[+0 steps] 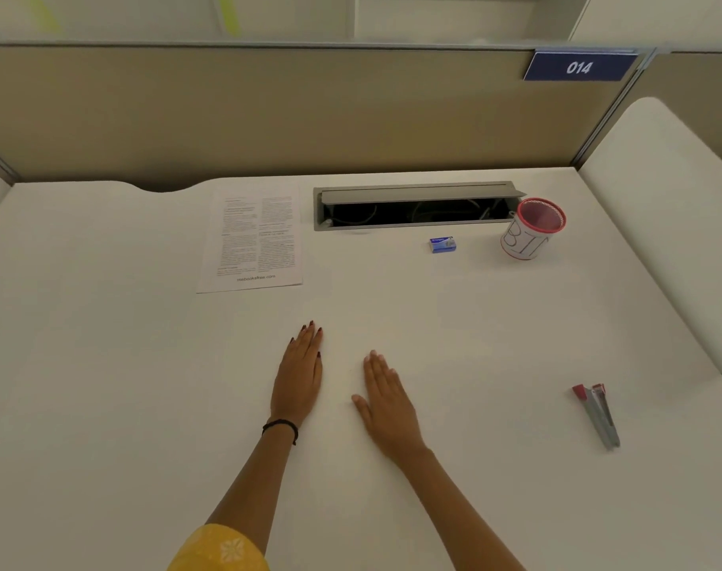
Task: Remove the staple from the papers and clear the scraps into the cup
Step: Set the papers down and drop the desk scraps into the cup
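Task looks unstarted. Left hand (299, 377) and right hand (386, 399) flat on desk (104, 364), palms down, fingers spread, holding nothing — slightly apart, near centre. Papers (254, 239) lie far left, well apart from both hands; staple too small to tell. Cup (530, 228) marked "BIN" stands far right, contents not visible. Red-grey staple tool (596, 414) near right, untouched. Blue staple box (442, 244) just left of cup. Left to do, by my judgement: fetch papers and tool, pull staple, sweep scraps into cup.

Left hand (299, 379) and right hand (388, 405) lie flat, palms down, fingers (310, 335) seemingly together, forearms extended.
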